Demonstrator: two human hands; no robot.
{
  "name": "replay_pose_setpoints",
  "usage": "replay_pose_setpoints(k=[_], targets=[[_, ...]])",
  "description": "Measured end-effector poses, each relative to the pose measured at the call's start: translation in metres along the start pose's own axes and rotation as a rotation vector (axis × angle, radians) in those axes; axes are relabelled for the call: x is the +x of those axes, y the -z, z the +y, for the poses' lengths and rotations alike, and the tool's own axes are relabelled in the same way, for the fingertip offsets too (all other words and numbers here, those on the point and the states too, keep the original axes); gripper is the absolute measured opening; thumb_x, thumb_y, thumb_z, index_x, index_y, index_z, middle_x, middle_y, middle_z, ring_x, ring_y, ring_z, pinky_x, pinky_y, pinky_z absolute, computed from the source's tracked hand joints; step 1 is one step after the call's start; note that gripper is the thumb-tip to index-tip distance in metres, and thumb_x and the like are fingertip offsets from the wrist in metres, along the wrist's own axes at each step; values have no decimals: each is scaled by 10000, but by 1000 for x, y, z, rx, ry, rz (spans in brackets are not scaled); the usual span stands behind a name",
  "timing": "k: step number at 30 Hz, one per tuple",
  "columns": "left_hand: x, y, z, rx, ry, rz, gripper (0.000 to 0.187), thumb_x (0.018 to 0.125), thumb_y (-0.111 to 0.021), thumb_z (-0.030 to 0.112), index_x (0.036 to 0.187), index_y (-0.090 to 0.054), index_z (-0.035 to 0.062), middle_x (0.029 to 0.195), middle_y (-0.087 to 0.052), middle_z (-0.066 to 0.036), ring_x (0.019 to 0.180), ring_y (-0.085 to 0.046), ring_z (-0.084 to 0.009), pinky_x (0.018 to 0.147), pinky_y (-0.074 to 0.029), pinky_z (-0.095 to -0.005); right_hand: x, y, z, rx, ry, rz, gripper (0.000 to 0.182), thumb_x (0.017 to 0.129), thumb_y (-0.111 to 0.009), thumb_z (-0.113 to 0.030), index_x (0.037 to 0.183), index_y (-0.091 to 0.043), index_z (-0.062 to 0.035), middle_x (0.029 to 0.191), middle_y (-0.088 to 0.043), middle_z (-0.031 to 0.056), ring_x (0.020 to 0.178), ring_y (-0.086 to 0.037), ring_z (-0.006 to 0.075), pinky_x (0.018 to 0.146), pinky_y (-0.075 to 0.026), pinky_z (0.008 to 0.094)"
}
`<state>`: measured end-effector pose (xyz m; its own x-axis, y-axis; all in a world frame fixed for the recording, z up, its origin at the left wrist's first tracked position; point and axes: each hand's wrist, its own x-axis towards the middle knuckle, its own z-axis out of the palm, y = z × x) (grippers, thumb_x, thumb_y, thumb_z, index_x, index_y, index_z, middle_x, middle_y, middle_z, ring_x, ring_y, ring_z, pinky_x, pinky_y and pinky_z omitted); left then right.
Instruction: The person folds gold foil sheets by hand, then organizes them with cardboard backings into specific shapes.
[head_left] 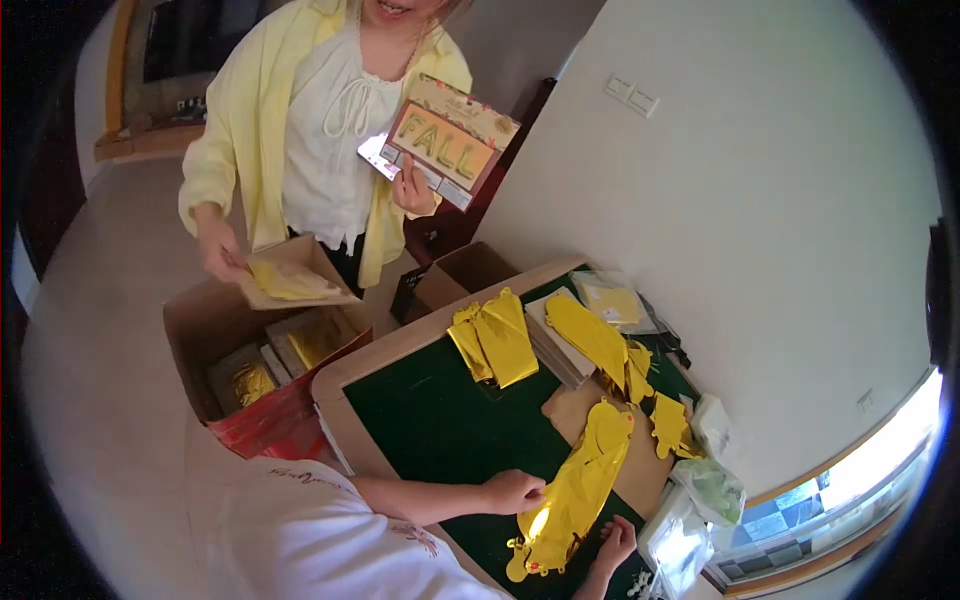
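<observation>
A flat gold foil balloon [580, 480] lies lengthwise on the dark green table top [430, 430]. My left hand [515, 492] is closed at its left edge, with the fingertips on the foil. Beside its lower right edge is my right hand [617, 545], fingers curled; whatever may be in them is hidden. Further up the table are a folded gold foil piece [495, 338] and another gold foil balloon [590, 335], the latter lying over a stack of flat card packs [560, 345].
Across the table, a person holds a printed FALL package [445, 140] and a flat sleeve [295, 280] above an open carton [190, 345]. Another open box [470, 275] stands behind. Clear plastic bags [680, 540] and small gold pieces [670, 425] lie along the wall side.
</observation>
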<state>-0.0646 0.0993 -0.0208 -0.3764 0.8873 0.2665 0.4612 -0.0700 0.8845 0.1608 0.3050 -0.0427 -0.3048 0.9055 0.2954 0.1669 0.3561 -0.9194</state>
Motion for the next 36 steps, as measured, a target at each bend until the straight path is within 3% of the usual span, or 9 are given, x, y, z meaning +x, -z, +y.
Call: replay_pose_setpoints(k=[8, 9, 16, 26, 36], targets=[[0, 0, 0, 33, -78, 65, 265, 828, -620, 232, 676, -523, 38, 620, -594, -124, 591, -613, -308, 529, -444, -412, -2, 0, -10, -7, -31, -48, 171, 894, -462, -4, 942, -625, 6, 717, -597, 44, 569, -503, 84, 496, -405, 202], [1, -1, -1, 15, -1, 41, 223, 787, -625, 236, 676, -540, 62, 634, -605, -129, 616, -617, -327, 545, -452, -433, -2, -1, -11, -1, -9, -49, 170, 894, -465, -7, 946, -626, 5, 715, -594, 42, 569, -501, 84, 493, -403, 199], [0, 0, -4, -17, -13, 67, 170, 770, -624, 222, 697, -584, 74, 654, -629, -118, 628, -635, -307, 559, -476, -427, -6, -3, -23, -112, -14, -49, 169, 916, -501, -84, 983, -643, -23, 777, -613, 40, 634, -527, 101, 540, -428, 214], [-1, 1, -3, 11, -30, 51, 174, 773, -621, 216, 704, -578, 62, 654, -626, -125, 629, -630, -321, 559, -471, -436, -3, 0, -20, -85, -75, -35, 180, 910, -487, -54, 998, -638, -13, 807, -611, 44, 685, -533, 115, 582, -436, 218], [-2, -1, -2, 9, -26, 59, 227, 787, -626, 246, 679, -554, 60, 628, -608, -130, 606, -619, -324, 533, -454, -441, 2, 2, 9, 15, 27, -23, 158, 908, -507, -63, 972, -650, -42, 723, -611, 20, 565, -500, 67, 489, -407, 184]])
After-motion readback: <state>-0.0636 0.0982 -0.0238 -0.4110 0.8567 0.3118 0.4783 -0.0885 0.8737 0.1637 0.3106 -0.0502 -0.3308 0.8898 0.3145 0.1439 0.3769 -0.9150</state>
